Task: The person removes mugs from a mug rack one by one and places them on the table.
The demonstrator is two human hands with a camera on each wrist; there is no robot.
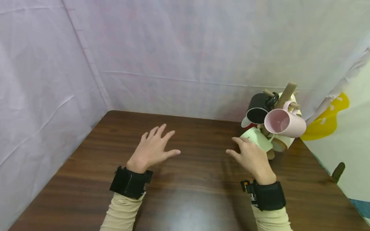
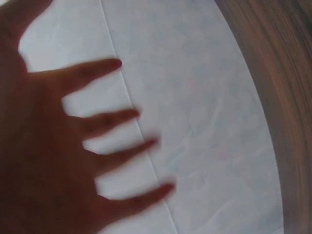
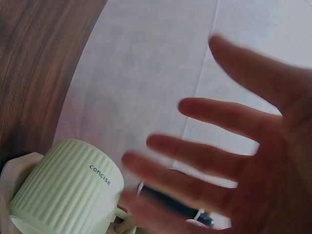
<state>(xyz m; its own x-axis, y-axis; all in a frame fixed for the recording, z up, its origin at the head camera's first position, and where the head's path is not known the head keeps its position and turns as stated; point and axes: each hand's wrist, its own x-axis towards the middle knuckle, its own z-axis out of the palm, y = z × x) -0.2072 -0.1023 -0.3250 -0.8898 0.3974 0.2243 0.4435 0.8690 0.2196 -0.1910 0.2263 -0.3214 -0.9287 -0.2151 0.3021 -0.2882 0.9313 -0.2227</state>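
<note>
My left hand [image 1: 152, 148] is held over the left middle of the brown wooden table, fingers spread, with nothing in it. The right hand [image 1: 252, 158], also spread and holding nothing, hovers in front of a wooden mug stand [image 1: 286, 93]. Nearest to it is a pale green ribbed mug [image 3: 70, 187], marked "concise" in the right wrist view. No grip on that mug shows. A pink mug [image 1: 293, 125] and a black mug [image 1: 256, 107] hang higher on the stand's pegs. Other whitish mugs behind them are partly hidden.
The table [image 1: 190, 179] runs back to a pale cloth wall [image 1: 179, 64], with another cloth side [image 1: 43, 96] at the left. Beyond the right edge are a yellow shape [image 1: 326, 123] and a light surface [image 1: 354, 150].
</note>
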